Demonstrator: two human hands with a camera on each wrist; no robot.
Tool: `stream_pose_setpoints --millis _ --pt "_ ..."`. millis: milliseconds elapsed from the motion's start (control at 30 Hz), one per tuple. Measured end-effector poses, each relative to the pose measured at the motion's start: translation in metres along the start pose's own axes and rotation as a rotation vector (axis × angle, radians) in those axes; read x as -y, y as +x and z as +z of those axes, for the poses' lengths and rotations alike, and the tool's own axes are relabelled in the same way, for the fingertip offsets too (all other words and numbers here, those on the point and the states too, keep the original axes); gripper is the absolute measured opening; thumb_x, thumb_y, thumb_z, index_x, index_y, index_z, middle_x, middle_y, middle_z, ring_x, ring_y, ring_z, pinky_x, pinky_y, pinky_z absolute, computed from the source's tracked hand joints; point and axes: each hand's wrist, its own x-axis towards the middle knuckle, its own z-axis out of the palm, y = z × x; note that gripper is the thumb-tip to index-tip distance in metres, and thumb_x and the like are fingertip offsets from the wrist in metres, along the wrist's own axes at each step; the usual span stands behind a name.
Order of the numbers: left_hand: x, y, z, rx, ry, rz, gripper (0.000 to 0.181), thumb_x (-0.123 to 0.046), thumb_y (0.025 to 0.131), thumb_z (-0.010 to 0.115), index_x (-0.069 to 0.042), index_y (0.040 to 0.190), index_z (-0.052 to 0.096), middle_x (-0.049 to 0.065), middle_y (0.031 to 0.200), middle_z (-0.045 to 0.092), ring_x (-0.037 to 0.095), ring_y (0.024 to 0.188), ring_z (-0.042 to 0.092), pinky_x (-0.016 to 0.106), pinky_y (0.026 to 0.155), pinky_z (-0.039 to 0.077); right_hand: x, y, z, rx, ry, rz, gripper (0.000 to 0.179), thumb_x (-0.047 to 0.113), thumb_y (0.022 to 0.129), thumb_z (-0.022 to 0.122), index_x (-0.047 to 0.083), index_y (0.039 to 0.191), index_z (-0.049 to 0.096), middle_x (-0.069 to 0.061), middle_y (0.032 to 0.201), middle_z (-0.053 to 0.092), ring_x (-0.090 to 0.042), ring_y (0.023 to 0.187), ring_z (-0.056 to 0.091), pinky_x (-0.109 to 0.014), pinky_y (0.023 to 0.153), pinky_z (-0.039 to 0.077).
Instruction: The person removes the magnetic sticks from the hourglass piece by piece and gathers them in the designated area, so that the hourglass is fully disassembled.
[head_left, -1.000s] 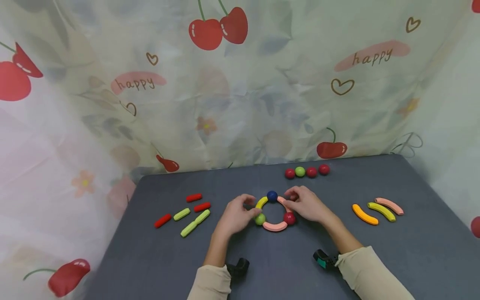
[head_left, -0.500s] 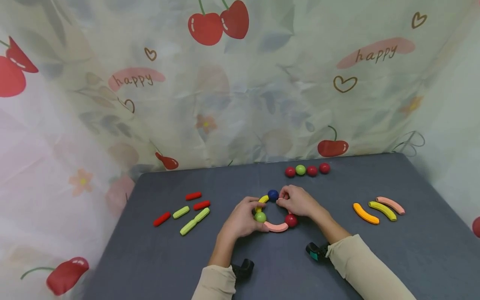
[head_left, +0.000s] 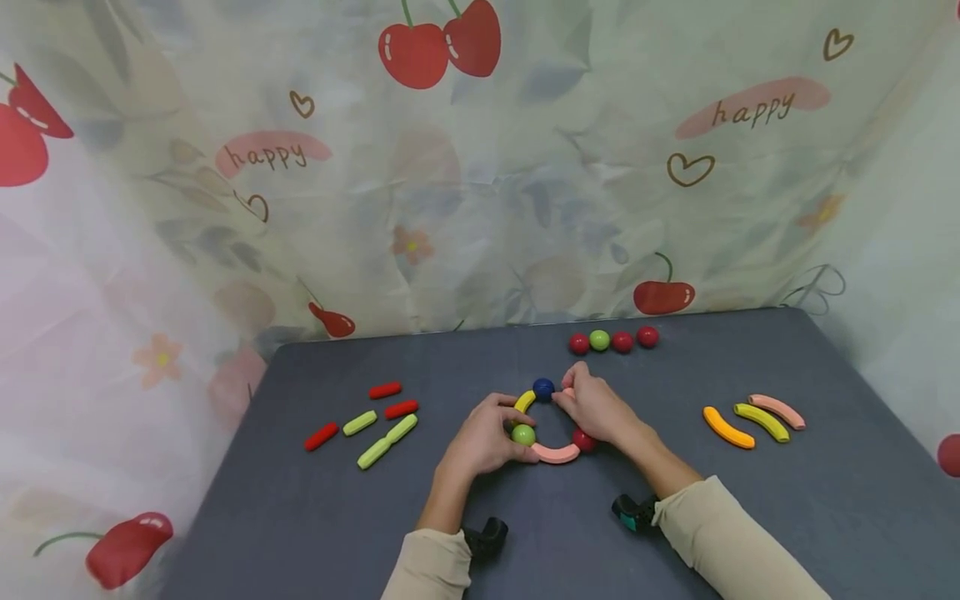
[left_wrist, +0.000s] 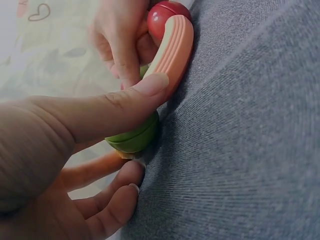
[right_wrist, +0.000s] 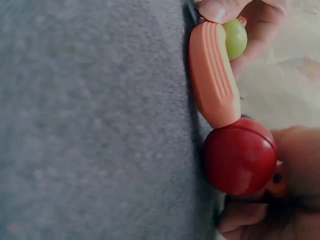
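Curved rods and balls form a ring on the dark table. It has a blue ball (head_left: 543, 389) at the far side, a yellow curved rod (head_left: 525, 403), a green ball (head_left: 523, 435), a near pink curved rod (head_left: 556, 454) and a red ball (right_wrist: 240, 156). My left hand (head_left: 483, 437) grips the ring's left side around the green ball; its thumb lies on the near pink rod's end and its fingers reach the yellow rod. My right hand (head_left: 603, 410) pinches a second pink curved rod (head_left: 568, 392), mostly hidden, its far end a little apart from the blue ball.
Short red rods (head_left: 321, 437) and light green rods (head_left: 387, 442) lie to the left. At the back is a row of red and green balls (head_left: 622, 342). Orange (head_left: 728, 428), yellow and pink curved rods lie on the right. A printed curtain (head_left: 480, 192) hangs behind the table.
My left hand has moved right onto the ring and grips it. The right hand has closed on the right pink rod, and that rod's far end has shifted away from the blue ball.
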Motion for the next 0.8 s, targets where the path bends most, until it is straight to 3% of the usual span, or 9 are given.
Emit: stream_pose_setpoints --millis 167,300,567,700,800 --pt "-0.001 0.001 0.002 0.011 -0.008 -0.003 0.041 -0.034 0.073 0.093 -0.024 0.111 0.081 0.004 0.146 0.055 0.031 0.135 0.051 0.053 0.112 0.044 -0.01 -0.007 -0.018 -0.047 0.038 0.029 0.033 0.019 0.095 0.06 0.006 0.124 0.051 -0.009 0.083 0.062 -0.018 0.066 0.052 -0.029 0.061 0.039" --pt "-0.003 0.0 0.002 0.017 -0.027 0.01 0.039 -0.035 0.076 0.091 -0.023 0.112 0.08 0.005 0.147 0.054 0.033 0.137 0.049 0.053 0.112 0.043 -0.027 -0.027 -0.046 -0.051 -0.031 0.003 0.036 0.019 0.1 0.06 0.002 0.131 0.049 -0.011 0.087 0.063 -0.02 0.07 0.054 -0.031 0.064 0.041" --pt "0.0 -0.002 -0.008 0.038 -0.032 0.009 0.037 -0.033 0.079 0.089 -0.022 0.113 0.08 0.006 0.15 0.052 0.036 0.141 0.045 0.055 0.115 0.04 -0.068 -0.079 -0.074 -0.07 -0.215 -0.116 0.019 0.029 0.096 0.072 0.01 0.099 0.073 0.001 0.084 0.061 -0.013 0.075 0.048 -0.028 0.069 0.039" --pt "0.001 -0.002 -0.008 0.048 -0.049 0.001 0.037 -0.033 0.078 0.09 -0.022 0.113 0.08 0.006 0.151 0.052 0.036 0.141 0.045 0.055 0.115 0.04 -0.075 -0.096 -0.082 -0.119 -0.333 -0.133 0.025 0.03 0.092 0.076 0.008 0.103 0.077 -0.003 0.088 0.062 -0.017 0.078 0.048 -0.032 0.071 0.038" --pt "0.001 -0.001 -0.006 0.055 -0.061 0.004 0.036 -0.033 0.078 0.09 -0.022 0.112 0.08 0.006 0.15 0.052 0.035 0.141 0.046 0.055 0.115 0.04 -0.068 -0.103 -0.085 -0.139 -0.353 -0.138 0.027 0.026 0.091 0.077 0.006 0.108 0.075 -0.008 0.097 0.065 -0.022 0.084 0.052 -0.037 0.074 0.043"
